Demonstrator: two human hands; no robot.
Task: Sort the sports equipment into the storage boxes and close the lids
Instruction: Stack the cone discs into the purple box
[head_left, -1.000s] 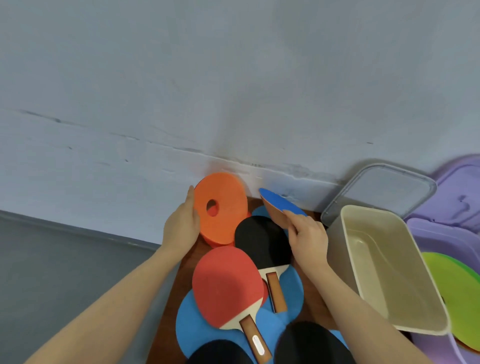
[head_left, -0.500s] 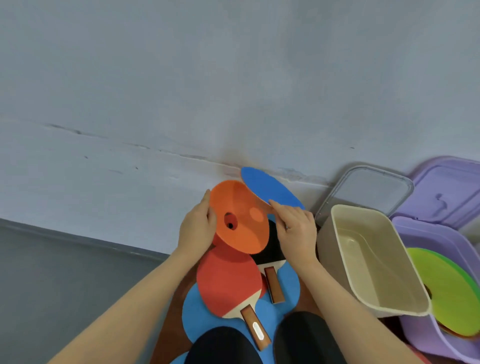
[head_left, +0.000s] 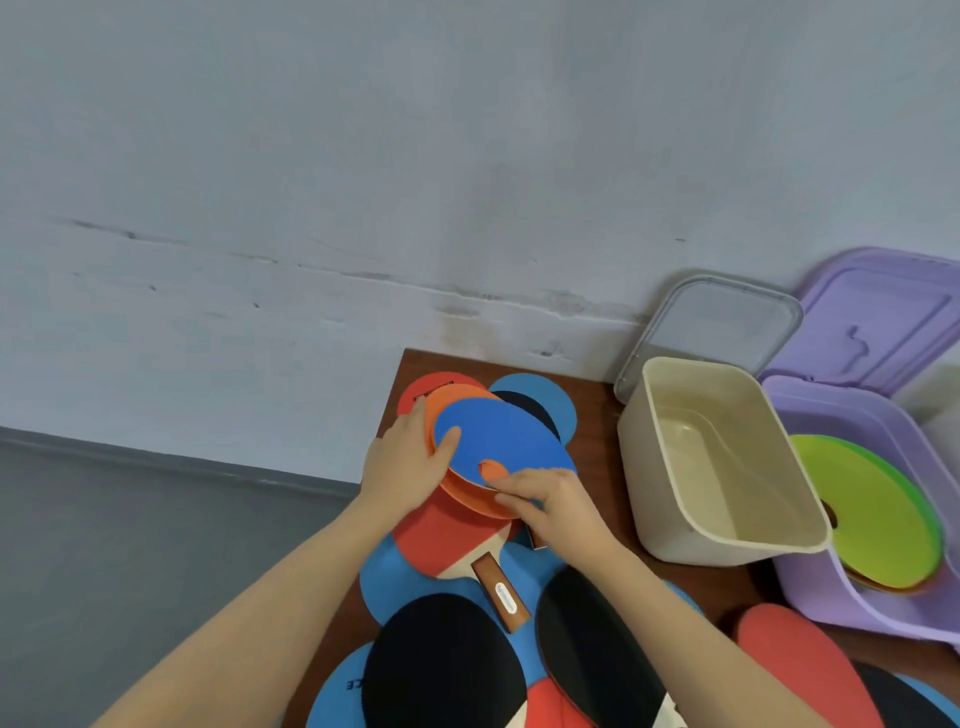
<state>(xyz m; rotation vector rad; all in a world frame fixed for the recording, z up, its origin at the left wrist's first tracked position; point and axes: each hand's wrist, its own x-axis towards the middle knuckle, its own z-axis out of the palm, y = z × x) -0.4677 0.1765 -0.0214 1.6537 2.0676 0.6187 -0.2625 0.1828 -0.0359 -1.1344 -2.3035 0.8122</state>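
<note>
At centre frame our left hand (head_left: 402, 467) and right hand (head_left: 545, 501) pinch stacked discs (head_left: 501, 441) by their rims. They look light and bendy (likely slippery), so rim grips suit.

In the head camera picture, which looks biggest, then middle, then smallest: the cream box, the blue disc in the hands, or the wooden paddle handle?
1. cream box
2. blue disc
3. wooden paddle handle
</note>
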